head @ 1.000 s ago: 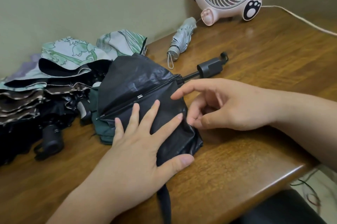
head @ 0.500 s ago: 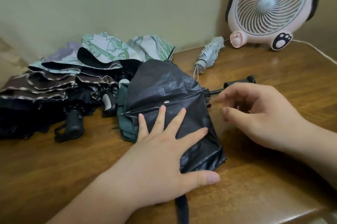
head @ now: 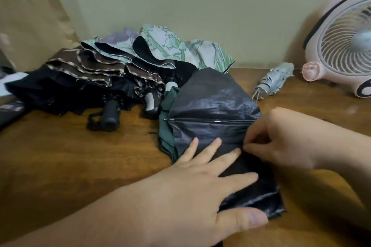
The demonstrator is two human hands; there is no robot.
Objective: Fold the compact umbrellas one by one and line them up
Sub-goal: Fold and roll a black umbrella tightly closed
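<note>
Left hand (head: 180, 196), grip wide, pins the black umbrella (head: 212, 98), axis left-right; right hand (head: 291, 142) alongside pinches its fabric.

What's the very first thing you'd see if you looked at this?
Two hands work on a black umbrella in the middle of the wooden table: the left hand presses flat on its cloth and the right hand seems to pinch a fold beside it. Behind, to the left, lies a messy pile of unfolded umbrellas. A pink fan stands at the far right, a folded silver umbrella next to it.
</note>
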